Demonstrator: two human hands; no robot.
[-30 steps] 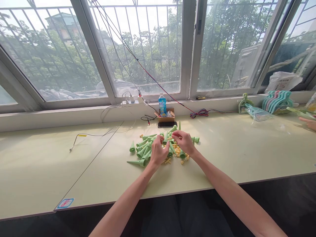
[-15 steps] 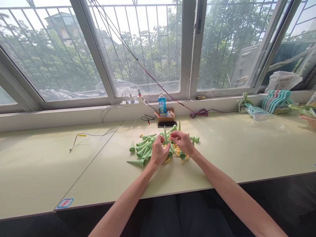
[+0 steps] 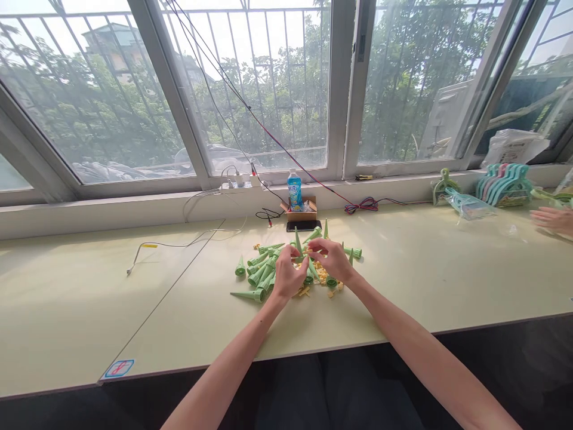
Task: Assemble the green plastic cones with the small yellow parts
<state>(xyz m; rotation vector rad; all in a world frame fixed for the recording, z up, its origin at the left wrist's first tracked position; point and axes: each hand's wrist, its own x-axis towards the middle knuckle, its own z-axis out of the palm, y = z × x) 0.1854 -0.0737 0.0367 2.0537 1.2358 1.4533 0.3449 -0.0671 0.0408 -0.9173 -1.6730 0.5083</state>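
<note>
My left hand is closed around the wide end of a green plastic watering spike, its point tilted up and slightly left. Close beside it, my right hand has thumb and fingers pinched at the spike's wide end, on what looks like a small yellow plastic valve, partly hidden by the fingers. More green spikes lie heaped left of and behind my hands, and a few stand point up. Loose yellow valves are scattered on the table under and between my hands.
Behind the pile lie a black phone and a small carton with a blue bottle. A cable bundle and green and pink hangers sit along the back. Another person's hand is at the far right.
The spike in my left hand has tipped slightly to the left. My hands stay nearly in place. At the far right, the other person's hand has come further into view with its fingers stretched out.
</note>
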